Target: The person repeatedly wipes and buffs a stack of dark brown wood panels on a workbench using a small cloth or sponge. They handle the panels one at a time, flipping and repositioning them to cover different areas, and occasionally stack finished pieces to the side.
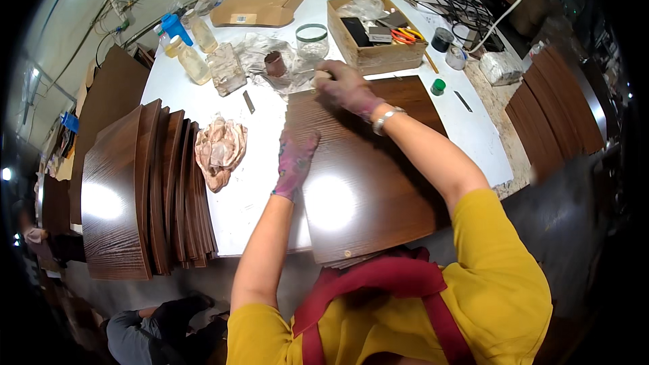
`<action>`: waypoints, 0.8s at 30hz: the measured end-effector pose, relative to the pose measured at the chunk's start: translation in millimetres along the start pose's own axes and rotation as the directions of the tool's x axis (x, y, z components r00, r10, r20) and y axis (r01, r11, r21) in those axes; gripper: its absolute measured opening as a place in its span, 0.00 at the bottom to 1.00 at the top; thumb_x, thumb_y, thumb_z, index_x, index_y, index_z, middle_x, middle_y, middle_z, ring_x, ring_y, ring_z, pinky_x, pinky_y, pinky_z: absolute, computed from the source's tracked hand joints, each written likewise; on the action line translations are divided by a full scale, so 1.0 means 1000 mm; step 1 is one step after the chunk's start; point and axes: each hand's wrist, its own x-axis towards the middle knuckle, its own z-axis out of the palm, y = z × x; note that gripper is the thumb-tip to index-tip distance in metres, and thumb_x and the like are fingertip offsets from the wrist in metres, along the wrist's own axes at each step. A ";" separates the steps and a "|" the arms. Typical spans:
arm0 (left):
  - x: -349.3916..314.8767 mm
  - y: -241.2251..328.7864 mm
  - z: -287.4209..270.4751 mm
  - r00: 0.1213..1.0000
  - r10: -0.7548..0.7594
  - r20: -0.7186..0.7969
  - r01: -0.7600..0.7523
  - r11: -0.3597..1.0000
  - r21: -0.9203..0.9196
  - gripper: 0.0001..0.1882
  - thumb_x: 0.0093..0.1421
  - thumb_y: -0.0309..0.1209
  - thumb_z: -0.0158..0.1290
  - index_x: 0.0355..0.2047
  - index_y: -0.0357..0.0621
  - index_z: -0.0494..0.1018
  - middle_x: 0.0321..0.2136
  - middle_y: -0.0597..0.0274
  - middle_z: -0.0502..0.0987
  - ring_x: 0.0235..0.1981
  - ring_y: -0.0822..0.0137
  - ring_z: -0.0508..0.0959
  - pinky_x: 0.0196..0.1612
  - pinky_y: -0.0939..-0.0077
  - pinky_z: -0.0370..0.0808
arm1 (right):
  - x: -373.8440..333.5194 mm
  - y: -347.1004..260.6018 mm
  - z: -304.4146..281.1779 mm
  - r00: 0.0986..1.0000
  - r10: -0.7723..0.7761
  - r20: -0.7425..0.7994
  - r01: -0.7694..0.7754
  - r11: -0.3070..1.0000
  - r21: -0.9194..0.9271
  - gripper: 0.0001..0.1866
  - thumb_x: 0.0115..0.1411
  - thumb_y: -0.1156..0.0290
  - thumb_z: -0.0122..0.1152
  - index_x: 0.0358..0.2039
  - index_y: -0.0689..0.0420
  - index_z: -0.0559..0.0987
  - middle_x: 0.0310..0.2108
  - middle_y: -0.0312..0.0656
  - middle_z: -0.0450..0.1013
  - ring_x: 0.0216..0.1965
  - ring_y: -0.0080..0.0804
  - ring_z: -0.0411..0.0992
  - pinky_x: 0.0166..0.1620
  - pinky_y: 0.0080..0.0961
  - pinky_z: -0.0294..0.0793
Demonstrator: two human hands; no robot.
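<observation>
A dark brown wood-grain panel (378,182) lies in front of me on the white-topped table, with other boards showing beneath its near edge. My left hand (295,165), in a stained pink-purple glove, rests at the panel's left edge, fingers stretched out and thumb apart. Over the far left corner of the panel, my gloved right hand (348,88) is closed around a small pale piece (323,80), whose kind I cannot make out. A crumpled, stained cloth (220,152) lies to the left of my left hand.
Stacked brown panels (152,189) stand at the left, more panels (558,105) at the right. Behind are a wooden box (378,59) with orange-handled pliers, a glass jar (312,42), bottles (191,64) and a cardboard box (259,5). A green-capped jar (438,86) stands right. Someone sits lower left.
</observation>
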 end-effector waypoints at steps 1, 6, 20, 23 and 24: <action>0.002 -0.007 0.003 1.000 0.010 -0.016 -0.010 1.000 -0.008 0.38 0.59 0.45 0.59 0.62 0.38 0.57 0.54 0.44 0.68 0.54 0.50 0.70 0.57 0.61 0.67 | 0.016 -0.003 0.019 0.992 -0.122 -0.014 0.119 0.982 -0.145 0.15 0.56 0.63 0.58 0.40 0.58 0.78 0.36 0.49 0.76 0.38 0.44 0.75 0.45 0.36 0.72; 0.002 -0.002 0.002 0.999 -0.028 -0.046 0.028 1.000 -0.001 0.42 0.59 0.46 0.58 0.64 0.34 0.53 0.58 0.41 0.63 0.59 0.49 0.64 0.62 0.62 0.61 | 0.049 -0.002 0.073 0.996 0.003 0.089 0.031 0.925 -0.379 0.13 0.56 0.60 0.56 0.34 0.56 0.78 0.35 0.50 0.77 0.41 0.50 0.74 0.45 0.39 0.72; 0.007 -0.032 0.007 0.994 -0.078 -0.078 0.076 0.997 -0.031 0.37 0.59 0.36 0.56 0.64 0.34 0.55 0.59 0.39 0.63 0.61 0.47 0.63 0.65 0.60 0.58 | 0.055 0.014 0.059 0.993 0.069 0.093 -0.003 0.818 -0.576 0.11 0.56 0.63 0.54 0.31 0.57 0.79 0.34 0.53 0.76 0.39 0.51 0.75 0.44 0.43 0.73; -0.001 0.009 0.001 0.992 -0.093 -0.083 0.096 0.995 0.028 0.37 0.60 0.38 0.57 0.64 0.34 0.55 0.60 0.41 0.62 0.61 0.49 0.62 0.64 0.62 0.58 | 0.049 0.037 0.017 0.994 0.093 0.057 -0.040 0.795 -0.605 0.12 0.55 0.64 0.53 0.31 0.57 0.79 0.34 0.53 0.77 0.38 0.52 0.75 0.44 0.43 0.73; -0.002 0.007 0.000 0.992 -0.086 -0.093 0.089 0.995 0.033 0.37 0.60 0.38 0.57 0.64 0.35 0.55 0.60 0.42 0.61 0.61 0.49 0.62 0.64 0.62 0.58 | 0.047 0.042 0.001 0.992 0.114 0.054 -0.059 0.794 -0.605 0.12 0.55 0.64 0.53 0.32 0.57 0.79 0.33 0.53 0.77 0.38 0.52 0.75 0.44 0.43 0.73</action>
